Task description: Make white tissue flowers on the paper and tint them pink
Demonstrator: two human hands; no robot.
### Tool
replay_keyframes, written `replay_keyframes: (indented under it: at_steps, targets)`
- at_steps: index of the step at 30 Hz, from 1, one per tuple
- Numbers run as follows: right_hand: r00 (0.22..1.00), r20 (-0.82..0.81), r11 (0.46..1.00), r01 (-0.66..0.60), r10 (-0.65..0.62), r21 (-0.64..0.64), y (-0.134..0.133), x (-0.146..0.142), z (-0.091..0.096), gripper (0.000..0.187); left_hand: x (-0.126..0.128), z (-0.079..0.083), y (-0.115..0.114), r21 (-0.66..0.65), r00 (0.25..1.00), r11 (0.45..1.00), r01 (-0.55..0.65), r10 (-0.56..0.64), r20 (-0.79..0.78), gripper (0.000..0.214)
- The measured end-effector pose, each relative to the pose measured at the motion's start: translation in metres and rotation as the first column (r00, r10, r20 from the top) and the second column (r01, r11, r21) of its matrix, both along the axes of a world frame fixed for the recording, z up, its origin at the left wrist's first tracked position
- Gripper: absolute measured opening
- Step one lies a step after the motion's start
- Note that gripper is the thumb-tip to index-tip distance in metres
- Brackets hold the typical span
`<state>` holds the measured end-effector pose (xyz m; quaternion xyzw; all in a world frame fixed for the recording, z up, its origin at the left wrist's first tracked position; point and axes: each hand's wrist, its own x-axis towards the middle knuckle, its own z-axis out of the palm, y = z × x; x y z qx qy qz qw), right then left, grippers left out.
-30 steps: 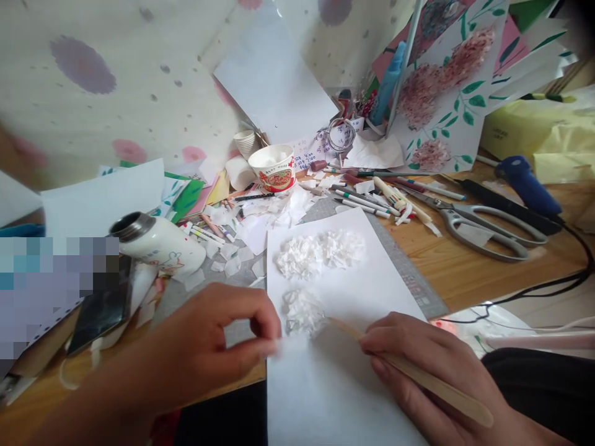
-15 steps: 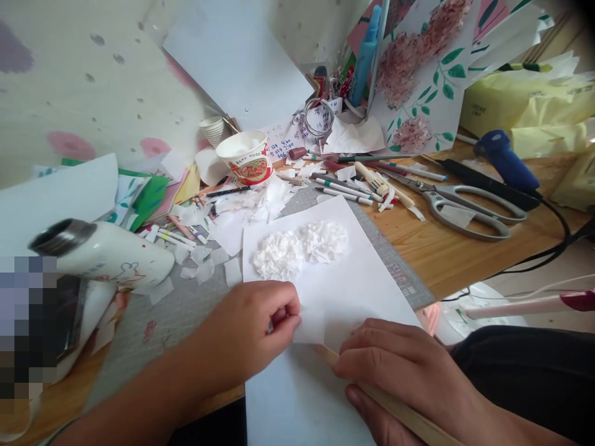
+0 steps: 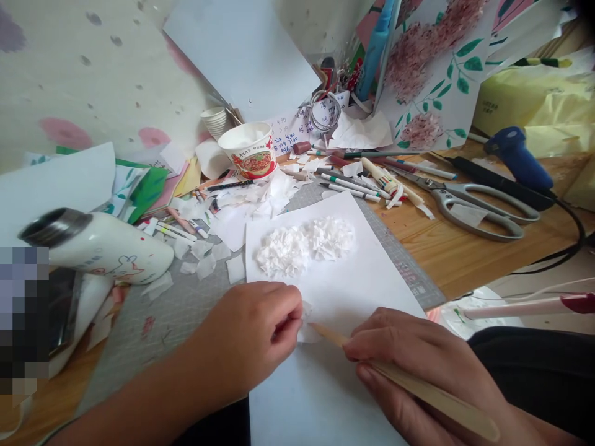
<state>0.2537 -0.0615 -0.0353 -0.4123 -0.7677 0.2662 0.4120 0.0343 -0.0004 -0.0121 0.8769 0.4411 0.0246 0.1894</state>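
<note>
Pinched in the fingers of my left hand [image 3: 260, 322] is a small piece of thin white paper [image 3: 307, 333], partly hidden behind the fingertips. My right hand [image 3: 413, 359] grips a pointed wooden stick [image 3: 437, 396] like a pen, its tip touching or very near that piece. Both hands are over a white paper sheet [image 3: 376, 272], which reaches past the table's near edge. Two round clusters of crumpled white paper, a left one [image 3: 283, 251] and a right one [image 3: 331, 238], sit side by side on the sheet's far part.
A grey cutting mat [image 3: 153, 331] lies under the sheet. Paper scraps [image 3: 204, 263] and pens surround a paper bowl [image 3: 248, 148]. At left a white bottle [image 3: 130, 248] lies tilted. Large scissors [image 3: 488, 210] and a blue glue gun [image 3: 518, 158] are at right.
The wooden stick has swung so its tip now meets the paper piece, and more of its rear end shows. The piece looks more crumpled against my left fingers.
</note>
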Motion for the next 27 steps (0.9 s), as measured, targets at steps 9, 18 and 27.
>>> replay_keyframes:
  at_steps: [9,18,27]
  targets:
    - [0.983,-0.117,0.989,-0.145,0.143,-0.011,0.004,-0.005,-0.016,0.026,-0.005,0.004,-0.003,0.003,0.994,0.998,0.063,-0.063,0.095,0.016]
    - [0.998,-0.068,0.999,0.016,-0.013,0.048,0.001,0.003,-0.009,0.021,-0.006,0.008,-0.003,-0.003,0.988,0.989,0.147,-0.147,0.043,0.02]
    - [0.991,0.051,0.987,0.118,-0.124,0.106,0.001,0.008,-0.002,0.015,-0.061,0.029,0.042,0.138,0.934,0.924,-0.356,0.352,0.053,0.014]
